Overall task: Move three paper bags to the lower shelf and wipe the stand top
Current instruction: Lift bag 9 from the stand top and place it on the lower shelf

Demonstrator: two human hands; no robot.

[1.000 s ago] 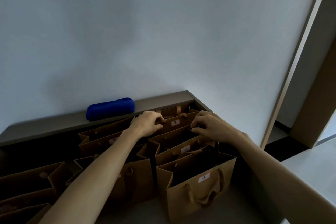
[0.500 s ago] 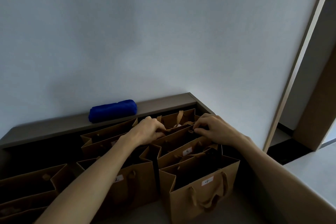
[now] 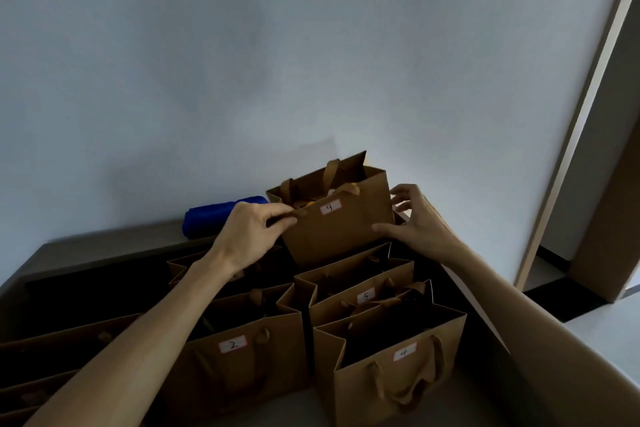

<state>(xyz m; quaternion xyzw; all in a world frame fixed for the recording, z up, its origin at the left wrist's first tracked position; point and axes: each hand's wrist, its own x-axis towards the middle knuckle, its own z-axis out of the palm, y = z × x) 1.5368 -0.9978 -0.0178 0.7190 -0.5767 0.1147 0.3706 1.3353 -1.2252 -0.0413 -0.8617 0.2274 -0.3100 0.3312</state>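
Note:
A brown paper bag labelled 9 [image 3: 337, 229] is lifted above the other bags at the back right. My left hand [image 3: 254, 230] pinches its near-left top edge. My right hand [image 3: 414, 218] is at the bag's right side, thumb touching the front face and fingers spread by the side wall. Below stand bags labelled 5 [image 3: 360, 291], 2 [image 3: 242, 367] and 4 [image 3: 398, 367], with further brown bags to the left. A rolled blue cloth [image 3: 211, 218] lies on the grey stand top [image 3: 104, 248] against the wall.
The white wall rises directly behind the stand. A door frame [image 3: 585, 107] and a brown door [image 3: 609, 218] stand to the right, with pale floor beyond. More bags [image 3: 52, 350] crowd the lower left in shadow.
Bag 9 has risen out of the row, carried up by both hands. My right hand has opened from a grip on the rim to a spread hold at the bag's side.

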